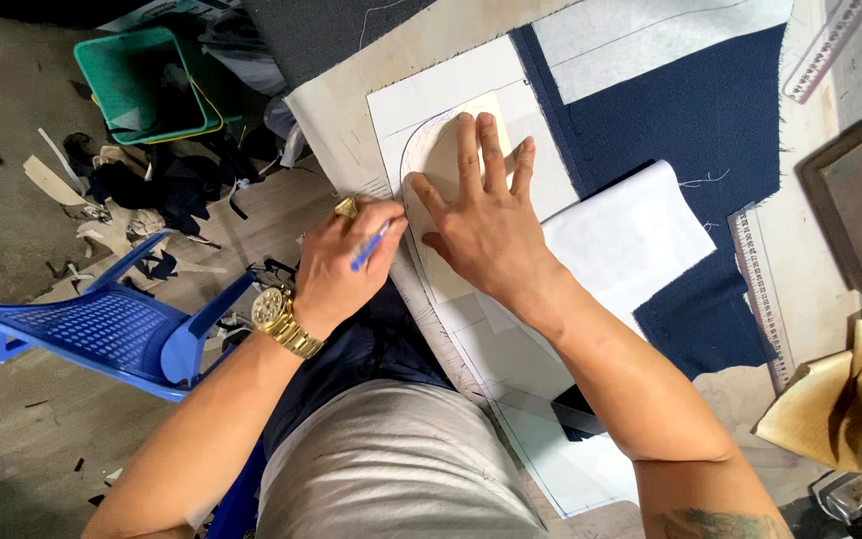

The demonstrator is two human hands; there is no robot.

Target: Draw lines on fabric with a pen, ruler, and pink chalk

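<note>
at the near left edge of the cutting table (pixel 830 90), a person's right hand (pixel 486 225) lies flat, fingers spread, pressing a curved cream card template (pixel 441 155) onto white pattern paper (pixel 431 95). the left hand (pixel 346 265), wearing a gold watch (pixel 281 319) and ring, pinches a blue pen (pixel 371 245) with its tip at the template's left curved edge, just beside the right thumb. the template's long axis runs away from the body. navy blue cloth (pixel 710 110) lies beyond, clear plastic rulers (pixel 760 289) toward the right edge.

Card template (pixel 448 150) on paper sheet (pixel 471 90), fabric (pixel 700 110) right, chair (pixel 102 329) left
</note>
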